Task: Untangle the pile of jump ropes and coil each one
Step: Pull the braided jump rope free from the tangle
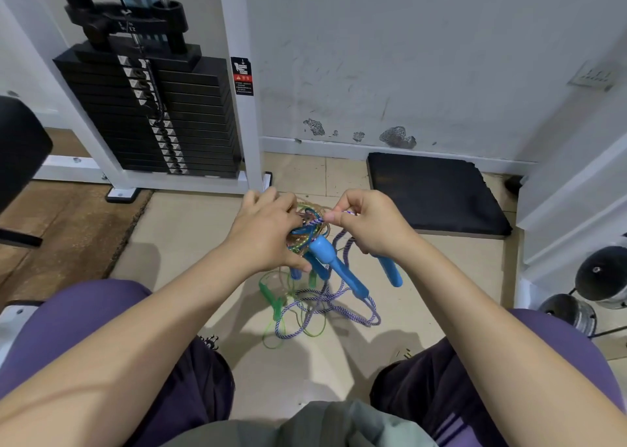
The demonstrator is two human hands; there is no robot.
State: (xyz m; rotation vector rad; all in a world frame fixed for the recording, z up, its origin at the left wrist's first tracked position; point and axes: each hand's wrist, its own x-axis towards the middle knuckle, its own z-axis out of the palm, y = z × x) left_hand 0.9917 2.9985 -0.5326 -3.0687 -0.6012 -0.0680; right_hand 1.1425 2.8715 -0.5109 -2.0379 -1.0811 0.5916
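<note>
The tangle of jump ropes (307, 233) is held up in front of the seated person, above the tiled floor (190, 229) between the knees, with its loose ends trailing down to the tiles. Lifting it this way lets the weight of the handles and slack pull the strands apart, so the knot shows itself rather than lying flat in a heap.

The left hand (268, 233) is closed around the dense core of the knot, fingers curled over the top and thumb beneath, serving as an anchor so that the mass does not follow whatever is pulled out of it. The right hand (368, 222) works as the picker: thumb and forefinger are pressed together on a short stretch of purple-and-white braided rope (339, 302) right at the edge of the knot, the other fingers folded in. It seems to be feeding or drawing that strand through a loop.

Two large blue handles (342, 270) hang from the knot, slanting downward, and another blue handle (390, 272) hangs below the right hand; whether the hand also holds its top I cannot tell. Most of the braided rope loops onto the floor beneath them.

Thinner still, a green cord (276, 328) with slim green handles (271, 297) dangles to the left of the braided loops, and a brownish translucent cord (315, 209) is wound tightly in the core. None is yet free or coiled, so the job looks to be in its early part.
</note>
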